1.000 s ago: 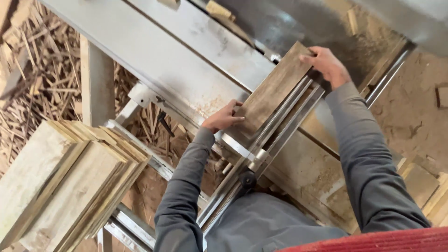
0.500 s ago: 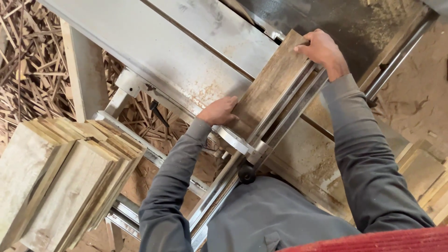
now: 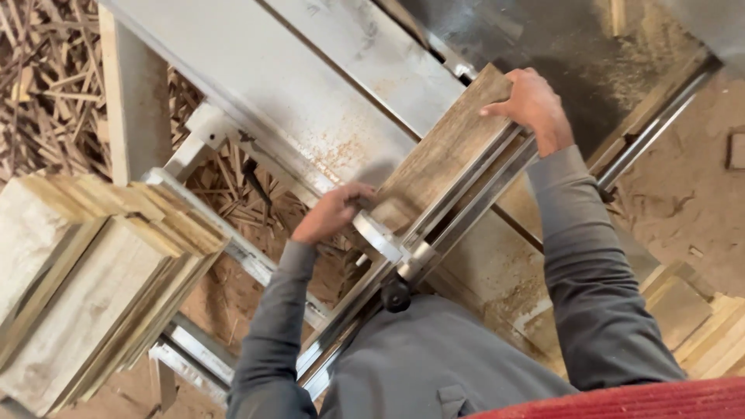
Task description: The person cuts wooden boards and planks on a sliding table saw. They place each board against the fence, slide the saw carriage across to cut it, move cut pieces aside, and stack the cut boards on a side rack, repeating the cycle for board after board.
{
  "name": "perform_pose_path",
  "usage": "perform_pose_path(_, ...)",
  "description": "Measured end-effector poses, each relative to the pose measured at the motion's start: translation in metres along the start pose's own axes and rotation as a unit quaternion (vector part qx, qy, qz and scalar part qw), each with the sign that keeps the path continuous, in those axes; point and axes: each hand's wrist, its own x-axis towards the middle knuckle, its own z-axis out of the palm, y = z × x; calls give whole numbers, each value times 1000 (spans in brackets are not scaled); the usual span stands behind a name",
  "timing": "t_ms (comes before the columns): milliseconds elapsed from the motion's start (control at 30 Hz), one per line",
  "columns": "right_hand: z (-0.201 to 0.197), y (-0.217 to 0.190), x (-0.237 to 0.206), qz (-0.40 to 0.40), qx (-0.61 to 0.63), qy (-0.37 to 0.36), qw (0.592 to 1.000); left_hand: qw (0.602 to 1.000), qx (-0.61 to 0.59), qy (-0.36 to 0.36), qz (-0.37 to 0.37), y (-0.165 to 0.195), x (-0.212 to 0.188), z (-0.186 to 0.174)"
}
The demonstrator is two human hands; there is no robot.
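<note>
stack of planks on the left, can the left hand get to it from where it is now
Probably yes. The left hand rests at the near end of the board on the saw table, and only open space shows between it and the stack of planks.

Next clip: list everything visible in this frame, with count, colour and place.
Board: one, brown-grey, flat on the saw table against the metal rail.
Rail: one, silvery, running diagonally along the board's edge.
Saw table: one, grey metal, dusted with sawdust, upper centre.
Plank stack: one pile, pale wood, lower left.
Scraps: many, light brown, on the floor upper left.
Offcuts: several, pale, lower right.
Left hand: at the board's near end, grey sleeve.
Right hand: gripping the board's far end, grey sleeve.
</note>
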Motion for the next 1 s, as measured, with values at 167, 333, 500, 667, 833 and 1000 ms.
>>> perform_pose_path(167, 11, -2, 1, -106, -13, 49, 993, 986, 41, 97, 127, -7, -52, 20)
perform_pose_path(333, 8, -25, -18, -71, 50, -22, 996, 987, 48, 152, 25, -4, -69, 27)
perform_pose_path(500, 2, -56, -37, -53, 35, -38, 997, 969, 69, 211, 105, 16, -92, 20)
perform_pose_path(667, 5, -69, -51, -67, 54, -37, 996, 953, 101, 245, 148, 33, -106, 20)
perform_pose_path(833, 4, -80, -60, -60, 61, -33, 996, 952, 131, 245, 131, 29, -105, 20)
perform_pose_path(1000, 7, -81, -57, -29, 35, -40, 998, 968, 97, 208, 104, 17, -99, 20)
